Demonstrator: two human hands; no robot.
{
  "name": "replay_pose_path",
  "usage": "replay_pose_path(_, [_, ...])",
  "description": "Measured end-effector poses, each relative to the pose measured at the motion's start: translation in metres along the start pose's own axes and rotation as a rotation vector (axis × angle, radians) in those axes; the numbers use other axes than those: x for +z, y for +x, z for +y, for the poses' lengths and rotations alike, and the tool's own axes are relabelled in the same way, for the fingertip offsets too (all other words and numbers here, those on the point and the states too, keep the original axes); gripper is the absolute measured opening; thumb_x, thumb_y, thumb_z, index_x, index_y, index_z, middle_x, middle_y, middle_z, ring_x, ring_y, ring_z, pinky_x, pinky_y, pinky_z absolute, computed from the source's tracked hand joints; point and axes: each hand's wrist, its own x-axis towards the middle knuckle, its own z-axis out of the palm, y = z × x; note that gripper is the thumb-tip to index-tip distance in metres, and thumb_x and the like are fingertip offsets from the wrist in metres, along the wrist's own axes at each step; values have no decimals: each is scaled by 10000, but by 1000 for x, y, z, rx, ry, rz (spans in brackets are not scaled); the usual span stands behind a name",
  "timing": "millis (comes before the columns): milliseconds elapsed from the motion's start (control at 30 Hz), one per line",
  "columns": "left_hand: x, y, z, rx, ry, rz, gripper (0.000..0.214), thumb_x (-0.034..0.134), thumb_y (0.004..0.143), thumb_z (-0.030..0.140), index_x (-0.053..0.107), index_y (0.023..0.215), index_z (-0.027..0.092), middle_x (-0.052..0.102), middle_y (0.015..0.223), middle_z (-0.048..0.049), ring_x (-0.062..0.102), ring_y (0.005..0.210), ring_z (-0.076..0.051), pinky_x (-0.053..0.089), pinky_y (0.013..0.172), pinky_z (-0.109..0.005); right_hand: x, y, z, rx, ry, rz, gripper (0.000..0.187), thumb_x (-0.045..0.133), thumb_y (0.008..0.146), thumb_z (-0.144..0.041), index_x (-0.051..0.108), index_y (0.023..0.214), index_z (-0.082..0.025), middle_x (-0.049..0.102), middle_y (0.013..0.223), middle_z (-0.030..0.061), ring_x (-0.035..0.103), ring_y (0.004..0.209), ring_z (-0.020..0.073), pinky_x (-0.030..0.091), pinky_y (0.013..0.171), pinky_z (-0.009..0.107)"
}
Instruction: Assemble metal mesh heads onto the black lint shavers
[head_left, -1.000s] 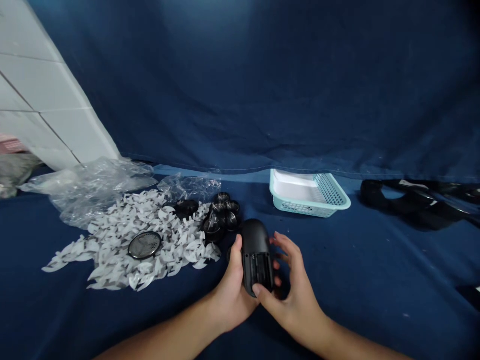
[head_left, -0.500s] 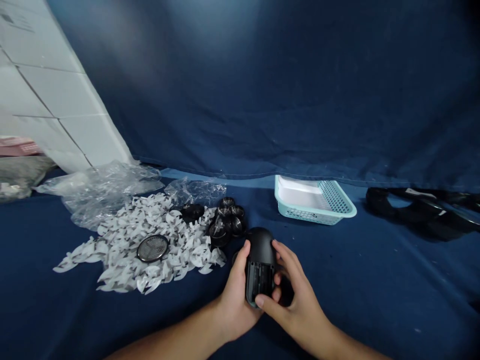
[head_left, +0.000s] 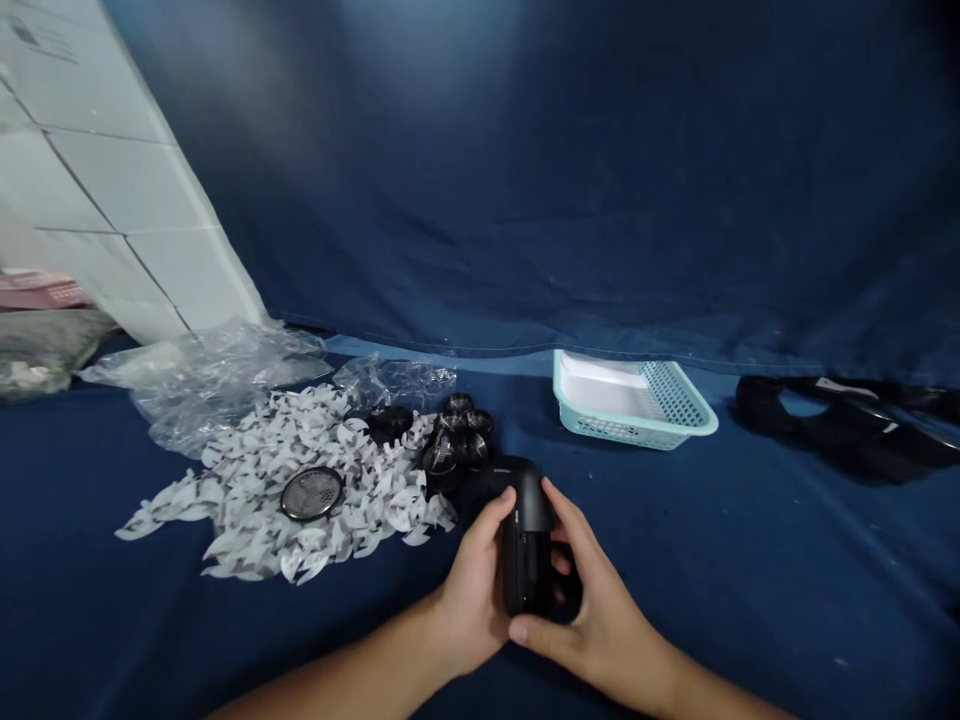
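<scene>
A black oblong plastic housing (head_left: 525, 535) with a rounded far end is held just above the blue cloth, between both hands. My left hand (head_left: 474, 595) wraps its left side, thumb lying along the edge. My right hand (head_left: 592, 610) closes round its right side, thumb under the near end. Just beyond it sits a cluster of small black round mesh parts (head_left: 454, 445). A round mesh disc (head_left: 311, 493) lies on a heap of white crescent-shaped paper pieces (head_left: 300, 495).
Crumpled clear plastic bags (head_left: 210, 375) lie behind the paper heap. A light teal basket (head_left: 634, 407) stands at the back, right of centre. Black parts (head_left: 840, 425) lie at the far right. A blue cloth backdrop (head_left: 525, 180) hangs behind; a white tiled wall (head_left: 90, 180) is on the left.
The housing has turned in my hands, so its open ribbed inside no longer faces up. My right hand has closed in round its right side.
</scene>
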Motion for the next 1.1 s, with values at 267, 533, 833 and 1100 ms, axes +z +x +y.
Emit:
replay_pose_path(267, [-2,-1,-7,118,90,50,479,617,824,591,681,936,129,706,733,-90,650,681,-202,492,713,-318,-3,-2,-7,-23,83,-42,1034,731,757,-180,57,1520,-361,238,1561,76,333,1383,300,352,1117,500])
replay_pose_path(533, [9,-5,-9,233,176,70,523,492,894,608,629,1094,145,693,959,-109,637,861,-218,452,698,-301,-4,0,-5,6,335,-31,992,724,786,-205,67,1497,-423,240,1567,49,374,1362,277,342,1109,513])
replay_pose_path(833, [5,-2,-10,278,130,-1,356,613,889,461,612,1108,180,681,1006,-81,639,916,-214,456,800,-328,-10,2,-7,11,456,-71,983,746,778,-231,110,1508,-401,242,1574,38,318,1402,273,287,1141,483])
replay_pose_path(1100, [2,-1,-14,294,143,-8,364,612,891,462,596,1154,211,679,1042,-70,633,964,-209,464,818,-327,-10,2,-8,50,535,-76,995,792,745,-257,154,1486,-446,291,1552,6,365,1371,280,342,1108,460])
